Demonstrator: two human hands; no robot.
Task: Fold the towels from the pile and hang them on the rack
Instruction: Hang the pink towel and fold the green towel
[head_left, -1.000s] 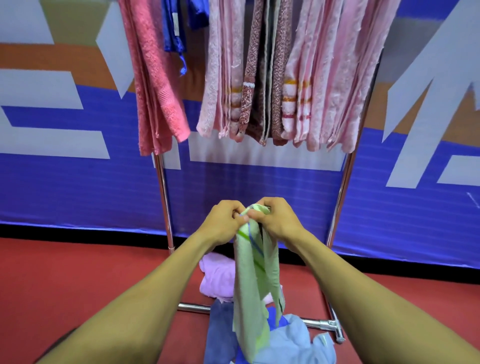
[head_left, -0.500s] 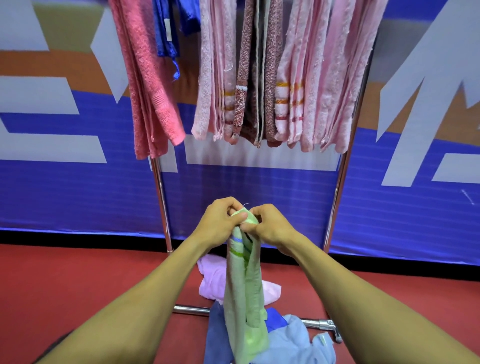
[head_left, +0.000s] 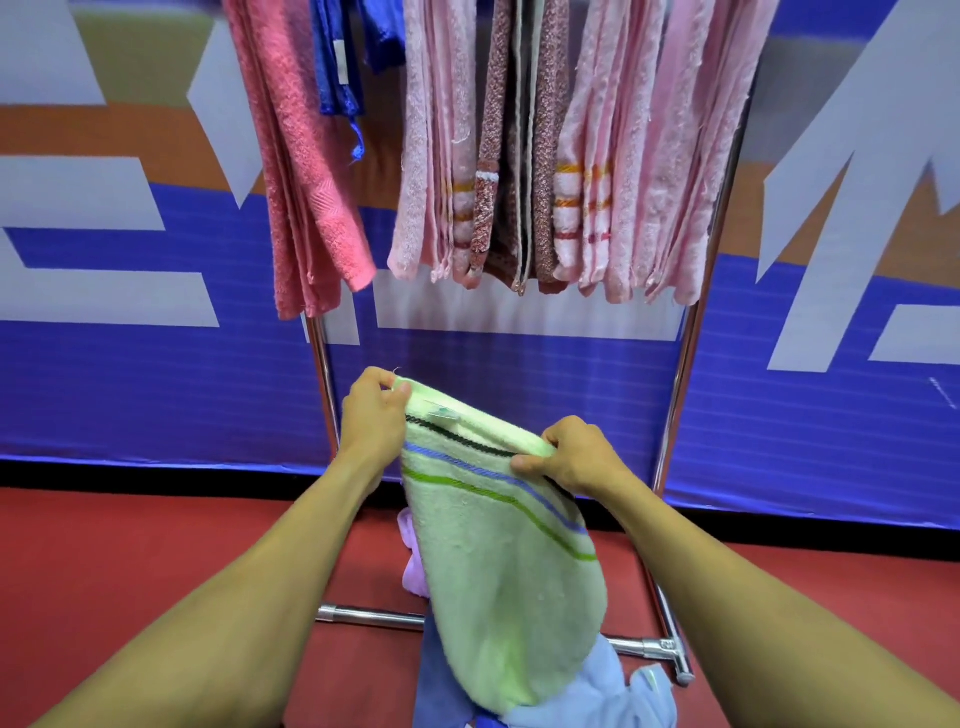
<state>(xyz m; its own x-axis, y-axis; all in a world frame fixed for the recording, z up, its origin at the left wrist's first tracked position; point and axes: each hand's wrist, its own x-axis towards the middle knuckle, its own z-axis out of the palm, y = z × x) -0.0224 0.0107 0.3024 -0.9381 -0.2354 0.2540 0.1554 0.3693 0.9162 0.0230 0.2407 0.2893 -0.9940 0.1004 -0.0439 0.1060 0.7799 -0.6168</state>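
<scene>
Pinched shut on the top hem of the pale green striped towel (head_left: 498, 561): left hand (head_left: 371, 415) at the far-left corner, right hand (head_left: 576, 457) at the near-right corner, thumbs over the front face, fingers (head_left: 524, 462) curled behind. Hem stretched between the two grips, slanting down from far-left to near-right, so the left end sits higher and nearer the rack (head_left: 685, 374). Long axis hanging straight down from that hem, lower end draped onto the pile (head_left: 587, 696) of blue and lilac towels on the red floor (head_left: 156, 571). Hung pink towels (head_left: 597, 156) directly above and beyond both hands, crowded along the bar. Probably next: hem levelled, one corner carried across to the other for a lengthwise fold, then a lift up and away toward the bar, left hand leading as the nearer.
</scene>
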